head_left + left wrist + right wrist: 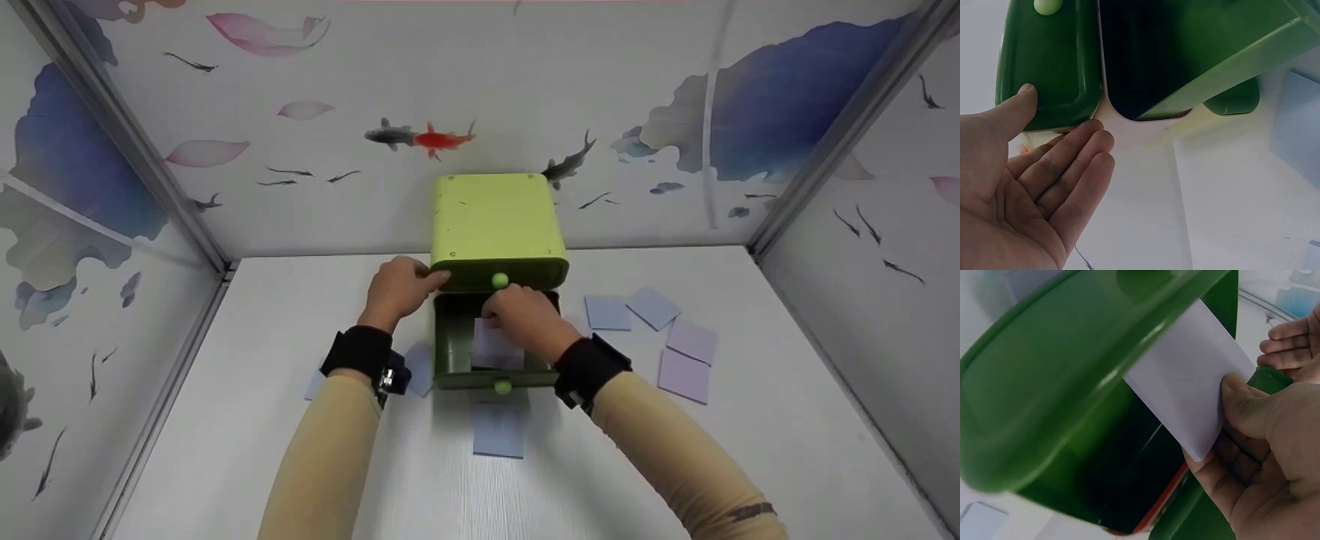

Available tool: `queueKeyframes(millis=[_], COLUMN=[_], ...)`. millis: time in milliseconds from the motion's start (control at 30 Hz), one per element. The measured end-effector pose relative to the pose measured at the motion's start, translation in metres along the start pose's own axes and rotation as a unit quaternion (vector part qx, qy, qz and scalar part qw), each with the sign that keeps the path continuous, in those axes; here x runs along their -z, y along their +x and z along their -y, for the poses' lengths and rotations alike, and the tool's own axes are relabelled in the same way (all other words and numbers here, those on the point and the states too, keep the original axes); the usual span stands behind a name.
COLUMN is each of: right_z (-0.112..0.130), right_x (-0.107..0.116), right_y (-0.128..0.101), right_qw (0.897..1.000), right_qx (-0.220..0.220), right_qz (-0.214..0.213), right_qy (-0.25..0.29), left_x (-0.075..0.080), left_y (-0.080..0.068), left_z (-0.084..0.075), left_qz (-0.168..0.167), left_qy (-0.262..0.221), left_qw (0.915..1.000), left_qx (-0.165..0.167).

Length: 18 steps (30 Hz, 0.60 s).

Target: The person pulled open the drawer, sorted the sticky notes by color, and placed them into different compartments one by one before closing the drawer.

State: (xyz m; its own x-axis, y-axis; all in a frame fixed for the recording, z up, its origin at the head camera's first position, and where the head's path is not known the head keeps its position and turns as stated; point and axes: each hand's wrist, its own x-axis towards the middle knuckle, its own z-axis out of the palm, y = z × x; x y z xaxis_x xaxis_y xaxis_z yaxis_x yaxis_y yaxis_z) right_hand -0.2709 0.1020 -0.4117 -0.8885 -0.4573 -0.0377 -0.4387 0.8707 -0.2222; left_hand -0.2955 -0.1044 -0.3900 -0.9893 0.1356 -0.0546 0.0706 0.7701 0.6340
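A small green box (495,214) with two drawers stands against the back wall, its upper drawer (469,274) closed. The lower drawer (465,380) is pulled out towards me. My right hand (529,319) pinches a lilac paper square (1188,377) between thumb and fingers. That square is tilted, partly inside the lower drawer. At the box's left side is my left hand (401,289), its thumb (1026,98) on the upper drawer's front and its loosely extended fingers (1081,185) along the side. How firmly those fingers press cannot be told.
Right of the drawer lie blue squares (607,313) and lilac squares (685,376). One blue square (499,439) lies in front of the drawer, and another blue square (420,367) lies left of it. Printed panels (300,187) enclose the white table (285,300).
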Motion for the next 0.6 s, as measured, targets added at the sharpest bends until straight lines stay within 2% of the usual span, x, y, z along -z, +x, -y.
queueKeyframes(millis=[300, 600], right_z=[0.011, 0.013], right_x=[-0.022, -0.038], right_y=[0.017, 0.027], right_qw=[1.000, 0.999], right_qx=[0.016, 0.000], right_qz=[0.004, 0.024], right_qy=[0.013, 0.039], left_x=[-0.001, -0.001], left_y=[0.000, 0.000], left_z=[0.000, 0.000], left_qz=[-0.007, -0.008], left_qy=[-0.002, -0.003], left_qw=[1.0000, 1.0000], left_qx=[0.001, 0.001])
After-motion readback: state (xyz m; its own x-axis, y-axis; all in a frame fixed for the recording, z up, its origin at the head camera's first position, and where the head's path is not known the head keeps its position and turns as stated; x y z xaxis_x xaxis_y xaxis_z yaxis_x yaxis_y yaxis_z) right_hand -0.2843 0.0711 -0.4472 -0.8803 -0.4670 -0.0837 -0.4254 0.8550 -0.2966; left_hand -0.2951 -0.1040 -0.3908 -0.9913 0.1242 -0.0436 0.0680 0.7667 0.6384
